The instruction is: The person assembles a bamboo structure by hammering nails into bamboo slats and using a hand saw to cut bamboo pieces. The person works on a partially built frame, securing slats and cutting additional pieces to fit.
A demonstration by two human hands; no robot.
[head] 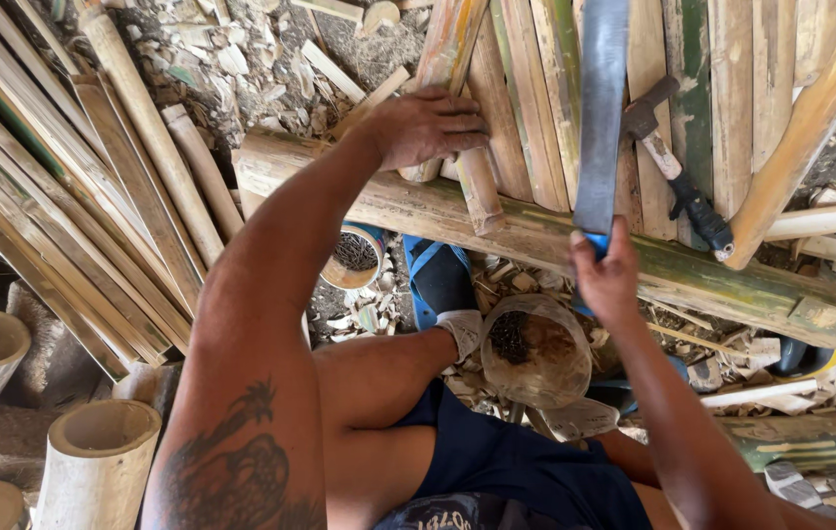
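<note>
Hammer (678, 177) on bamboo slats (732, 88), right of blade (601, 108), behind thick pole (496, 221).

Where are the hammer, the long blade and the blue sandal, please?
hammer (671, 167): head view, on its wooden handle.
long blade (601, 108): head view, mid-blade.
blue sandal (437, 280): head view, on its sole.

Single head-worn view, looking steeply down, close over bamboo poles (555, 236)
</note>
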